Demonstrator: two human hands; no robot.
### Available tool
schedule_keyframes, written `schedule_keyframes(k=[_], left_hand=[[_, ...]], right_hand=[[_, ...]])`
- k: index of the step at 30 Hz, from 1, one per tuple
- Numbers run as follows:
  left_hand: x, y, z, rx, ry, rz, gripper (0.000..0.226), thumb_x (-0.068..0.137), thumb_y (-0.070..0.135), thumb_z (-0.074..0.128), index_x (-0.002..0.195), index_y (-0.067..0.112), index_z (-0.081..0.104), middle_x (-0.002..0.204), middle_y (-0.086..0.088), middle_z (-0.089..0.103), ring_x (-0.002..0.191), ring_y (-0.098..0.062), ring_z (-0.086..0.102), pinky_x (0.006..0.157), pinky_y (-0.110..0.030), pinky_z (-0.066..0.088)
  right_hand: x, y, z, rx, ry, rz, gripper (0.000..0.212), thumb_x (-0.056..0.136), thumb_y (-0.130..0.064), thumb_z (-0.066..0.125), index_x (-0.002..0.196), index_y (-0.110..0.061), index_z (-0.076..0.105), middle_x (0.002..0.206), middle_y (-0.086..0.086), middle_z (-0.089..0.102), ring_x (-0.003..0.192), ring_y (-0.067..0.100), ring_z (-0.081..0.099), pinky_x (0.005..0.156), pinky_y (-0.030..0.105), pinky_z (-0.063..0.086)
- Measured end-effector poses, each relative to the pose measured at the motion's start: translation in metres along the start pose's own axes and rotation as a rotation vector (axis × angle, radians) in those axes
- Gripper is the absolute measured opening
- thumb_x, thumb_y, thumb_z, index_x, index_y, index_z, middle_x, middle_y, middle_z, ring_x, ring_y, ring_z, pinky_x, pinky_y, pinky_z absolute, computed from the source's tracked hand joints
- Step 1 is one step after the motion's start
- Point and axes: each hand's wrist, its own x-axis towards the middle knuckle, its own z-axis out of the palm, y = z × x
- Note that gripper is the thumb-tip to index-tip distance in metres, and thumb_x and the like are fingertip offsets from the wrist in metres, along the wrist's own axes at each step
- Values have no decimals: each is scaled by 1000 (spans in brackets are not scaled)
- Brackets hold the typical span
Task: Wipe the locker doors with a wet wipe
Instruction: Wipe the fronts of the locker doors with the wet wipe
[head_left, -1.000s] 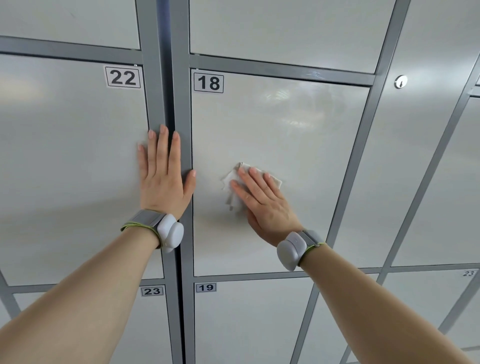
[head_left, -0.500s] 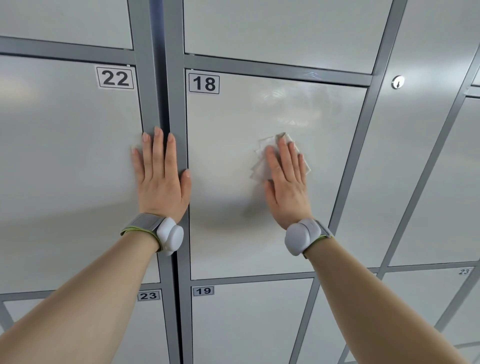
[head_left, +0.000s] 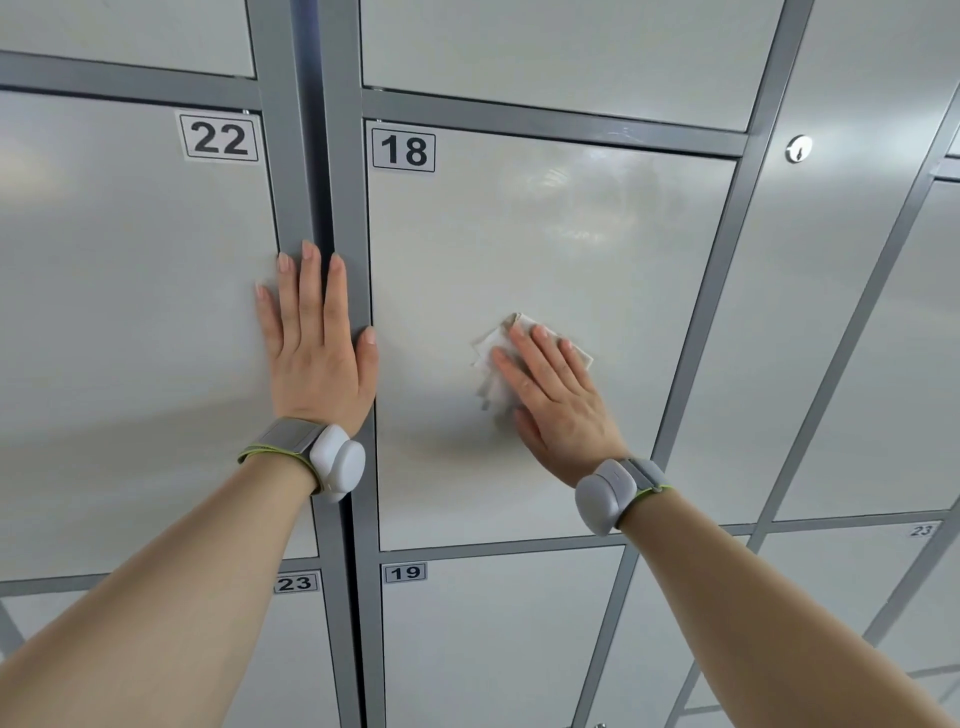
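Note:
Locker door 18 (head_left: 597, 249) is a pale grey panel in a darker grey frame, straight ahead. My right hand (head_left: 558, 402) lies flat with straight fingers on a crumpled white wet wipe (head_left: 491, 353), pressing it against the middle of door 18. The wipe shows only at the fingertips and beside the thumb; the remainder lies hidden under my palm. My left hand (head_left: 317, 348) rests flat with straight fingers across the right edge of door 22 (head_left: 130, 312) and the grey frame post (head_left: 343, 208) between the two doors.
Doors 23 (head_left: 296, 649) and 19 (head_left: 493, 639) sit below, more doors above and to the right. A round silver lock (head_left: 798, 149) sits on the door right of 18. Both wrists wear grey bands with white pods.
My right hand swept the wipe up and right across door 18, then came back down toward the centre. My left hand stayed pressed in place.

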Motion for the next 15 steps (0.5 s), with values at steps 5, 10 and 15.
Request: schedule_keyframes(k=[5,10,15], left_hand=[[-1,1,0,1,-5,-2,60,93,23,38,146,-1,23,152,-24,22,142,-37,11,117,-44,-4],[-1,2,0,3,-2,-5,60,93,21,39,145,-2,24,152,-25,22,141,-37,9,117,-43,-5],[-1,3,-1,7,-6,-10,61,92,18,41,145,-3,23,152,-26,21,141,-38,10,117,-42,-7]], right_hand=[[-17,22,-9,-15,2,101,57,92,-12,42,148,-12,30,157,12,19,148,25,9,120,42,9],[-2,28,-18,35,92,298,56,94,-14,37,149,-10,28,158,13,14,147,28,5,121,38,1],[18,10,-11,104,182,393,62,91,-8,46,149,-4,26,157,18,11,146,32,1,120,41,-2]])
